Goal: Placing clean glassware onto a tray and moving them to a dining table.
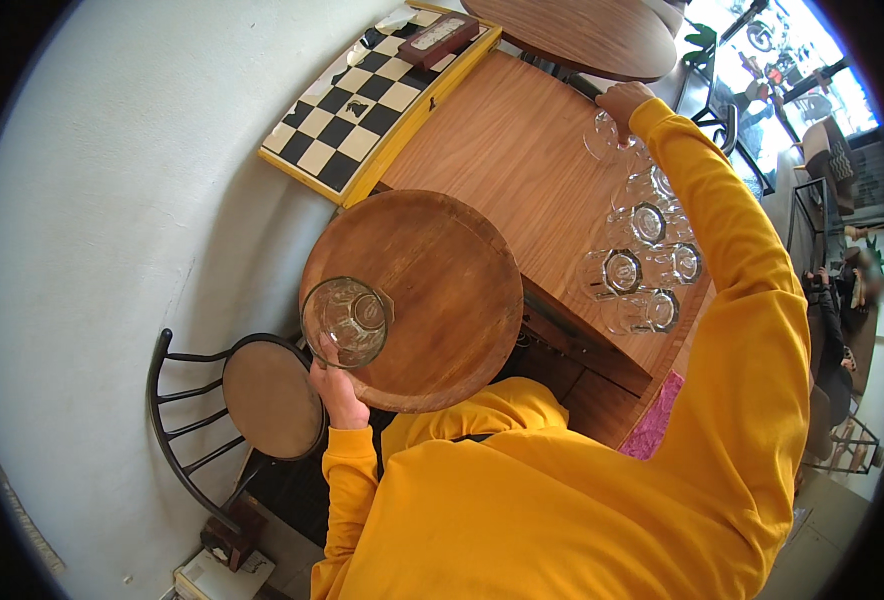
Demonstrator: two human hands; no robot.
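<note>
A round wooden tray lies tilted above my lap, its far edge overlapping the table. My left hand grips its near-left rim, the thumb coming up over the edge. Beside that thumb one clear drinking glass stands on the tray; some of my fingers are hidden under the wood. At the far right of the table, my right hand reaches down with its fingers closed on a clear glass. Several more faceted glasses stand in a cluster along the table's right side, nearer to me.
A chessboard box with yellow sides sits at the table's left, bearing a dark red box. Past the far edge is a round brown table. A black-framed chair stands by the white wall at left. Other people sit at far right.
</note>
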